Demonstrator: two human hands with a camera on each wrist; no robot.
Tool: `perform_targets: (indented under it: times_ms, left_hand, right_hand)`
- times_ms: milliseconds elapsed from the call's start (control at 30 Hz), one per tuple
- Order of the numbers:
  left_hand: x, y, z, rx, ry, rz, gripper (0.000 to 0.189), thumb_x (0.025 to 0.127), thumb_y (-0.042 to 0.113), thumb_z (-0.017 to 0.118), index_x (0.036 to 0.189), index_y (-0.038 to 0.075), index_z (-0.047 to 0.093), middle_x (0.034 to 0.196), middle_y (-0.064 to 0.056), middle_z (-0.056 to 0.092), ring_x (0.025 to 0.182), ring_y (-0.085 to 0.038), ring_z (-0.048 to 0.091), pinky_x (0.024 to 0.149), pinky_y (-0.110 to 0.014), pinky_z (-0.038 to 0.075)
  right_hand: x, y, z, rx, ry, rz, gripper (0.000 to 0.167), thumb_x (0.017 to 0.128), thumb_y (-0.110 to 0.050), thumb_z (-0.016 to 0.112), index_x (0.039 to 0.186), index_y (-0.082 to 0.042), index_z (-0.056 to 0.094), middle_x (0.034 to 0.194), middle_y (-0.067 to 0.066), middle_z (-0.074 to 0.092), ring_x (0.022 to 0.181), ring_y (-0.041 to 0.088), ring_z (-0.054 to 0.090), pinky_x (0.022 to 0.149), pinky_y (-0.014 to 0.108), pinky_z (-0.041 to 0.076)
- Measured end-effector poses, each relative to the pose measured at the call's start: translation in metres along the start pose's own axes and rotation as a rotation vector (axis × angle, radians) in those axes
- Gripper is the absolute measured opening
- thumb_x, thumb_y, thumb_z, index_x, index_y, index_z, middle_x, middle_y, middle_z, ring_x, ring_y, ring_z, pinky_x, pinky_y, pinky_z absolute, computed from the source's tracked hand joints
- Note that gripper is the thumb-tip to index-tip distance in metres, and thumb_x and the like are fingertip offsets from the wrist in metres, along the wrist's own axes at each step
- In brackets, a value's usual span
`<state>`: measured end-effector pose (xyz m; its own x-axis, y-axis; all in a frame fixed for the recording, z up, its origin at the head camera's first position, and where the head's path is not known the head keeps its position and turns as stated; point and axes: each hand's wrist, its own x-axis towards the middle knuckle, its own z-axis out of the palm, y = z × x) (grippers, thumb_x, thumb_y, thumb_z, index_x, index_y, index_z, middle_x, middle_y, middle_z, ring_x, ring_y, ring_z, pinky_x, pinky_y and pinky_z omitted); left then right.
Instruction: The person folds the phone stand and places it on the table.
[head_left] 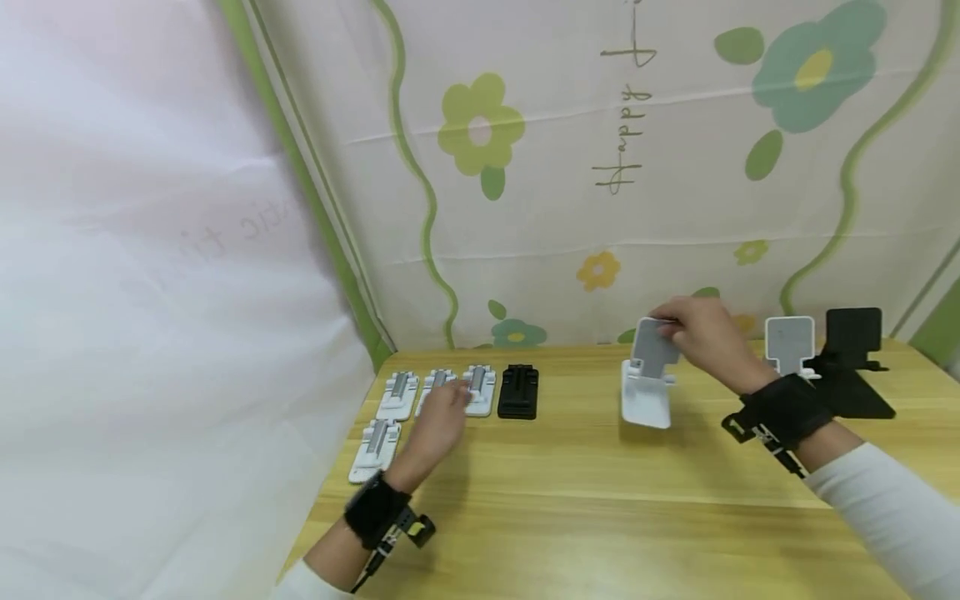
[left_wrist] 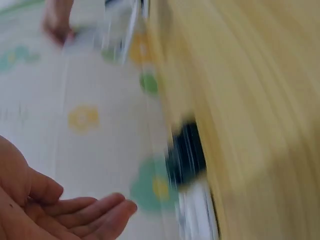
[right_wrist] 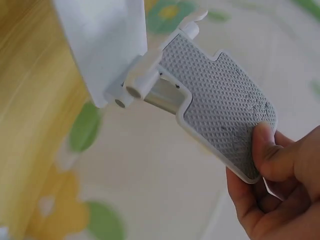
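My right hand [head_left: 701, 333] pinches the top edge of an unfolded white phone stand [head_left: 648, 408] between thumb and fingers. In the right wrist view, the thumb presses on the grey textured pad [right_wrist: 215, 95] of its upper plate, with the hinge and flat white base beyond. My left hand [head_left: 441, 423] hovers by the folded white phone stands [head_left: 396, 397] on the left, its fingers loosely bent and holding nothing, as the left wrist view shows. It partly covers some of them. Just right of that row lies a folded black phone stand [head_left: 518, 393].
An unfolded white phone stand [head_left: 790, 342] and an unfolded black one [head_left: 853, 337] stand at the right of the wooden table [head_left: 570, 517]. A printed fabric wall [head_left: 555, 217] rises behind the table, and a white fabric wall [head_left: 150, 333] runs along the left.
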<state>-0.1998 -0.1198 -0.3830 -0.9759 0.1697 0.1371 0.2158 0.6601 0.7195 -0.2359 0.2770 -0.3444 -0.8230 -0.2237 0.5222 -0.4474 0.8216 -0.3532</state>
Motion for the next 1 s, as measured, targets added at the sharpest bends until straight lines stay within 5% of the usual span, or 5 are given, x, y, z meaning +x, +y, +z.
perform_targets:
  times_ms: [100, 233, 400, 767, 1000]
  left_hand:
    - [-0.004, 0.024, 0.026, -0.071, -0.122, 0.042, 0.052, 0.113, 0.036, 0.032, 0.132, -0.003, 0.061, 0.122, -0.02, 0.07, 0.11, -0.034, 0.068, 0.098, -0.05, 0.056]
    - [-0.003, 0.049, 0.053, -0.301, -0.291, -0.018, 0.05, 0.113, 0.035, 0.037, 0.14, -0.003, 0.055, 0.122, -0.017, 0.069, 0.115, -0.033, 0.067, 0.101, -0.047, 0.056]
    - [0.002, 0.065, 0.071, -0.585, -0.435, -0.114, 0.036, 0.108, 0.014, 0.051, 0.137, -0.007, 0.056, 0.125, -0.018, 0.068, 0.112, -0.028, 0.07, 0.096, -0.046, 0.059]
    - [0.006, 0.072, 0.074, -0.808, -0.413, -0.201, 0.035, 0.103, 0.003, 0.058, 0.136, -0.009, 0.058, 0.132, -0.021, 0.065, 0.123, -0.033, 0.065, 0.101, -0.047, 0.056]
    - [0.006, 0.074, 0.07, -0.976, -0.445, -0.205, 0.037, 0.105, 0.004, 0.054, 0.141, -0.005, 0.054, 0.139, -0.019, 0.06, 0.129, -0.031, 0.061, 0.105, -0.044, 0.054]
  right_hand:
    - [0.001, -0.032, -0.002, 0.04, 0.006, -0.045, 0.022, 0.09, 0.01, 0.066, 0.109, 0.005, 0.076, 0.104, 0.023, 0.074, 0.086, 0.034, 0.071, 0.068, 0.046, 0.06]
    - [0.0, -0.072, -0.004, 0.078, 0.032, -0.122, 0.023, 0.088, 0.01, 0.072, 0.109, 0.002, 0.076, 0.104, 0.018, 0.075, 0.087, 0.031, 0.072, 0.069, 0.042, 0.061]
    - [-0.002, -0.105, -0.007, 0.122, 0.042, -0.189, 0.023, 0.087, 0.008, 0.074, 0.108, 0.0, 0.077, 0.101, 0.013, 0.075, 0.086, 0.026, 0.073, 0.07, 0.038, 0.062]
    - [-0.007, -0.111, -0.008, 0.194, 0.072, -0.171, 0.028, 0.094, -0.005, 0.072, 0.122, -0.005, 0.071, 0.112, 0.008, 0.072, 0.099, 0.022, 0.071, 0.083, 0.03, 0.06]
    - [-0.012, -0.103, 0.002, 0.448, -0.1, -0.023, 0.066, 0.089, -0.019, 0.08, 0.146, -0.005, 0.049, 0.133, 0.016, 0.065, 0.121, 0.037, 0.067, 0.102, 0.046, 0.056]
